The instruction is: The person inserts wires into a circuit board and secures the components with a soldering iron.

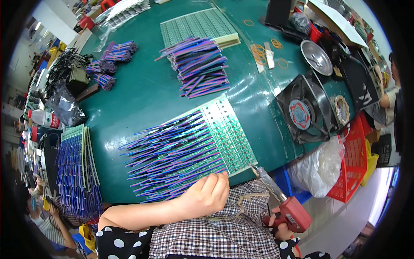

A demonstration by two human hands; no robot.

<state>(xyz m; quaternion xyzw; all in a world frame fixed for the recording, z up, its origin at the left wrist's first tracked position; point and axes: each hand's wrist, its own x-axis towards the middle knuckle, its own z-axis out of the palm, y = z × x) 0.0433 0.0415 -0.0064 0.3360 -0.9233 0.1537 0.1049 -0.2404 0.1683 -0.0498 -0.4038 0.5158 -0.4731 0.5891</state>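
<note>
A green circuit board panel lies on the table in front of me, with rows of blue, pink and black wires laid over its left and middle part. My left hand is closed in a pinch at the panel's near edge, beside the wire ends; what the fingertips hold is hidden. In my right hand is a red soldering gun, gripped by its handle. Its metal tip points up and left, close to the panel's near right corner; contact cannot be made out.
Bundled wires lie behind the panel, against stacked circuit boards. More wire bundles sit far left, and a wired board stack hangs at the table's left edge. To the right stand a black fan, a metal bowl and a red basket.
</note>
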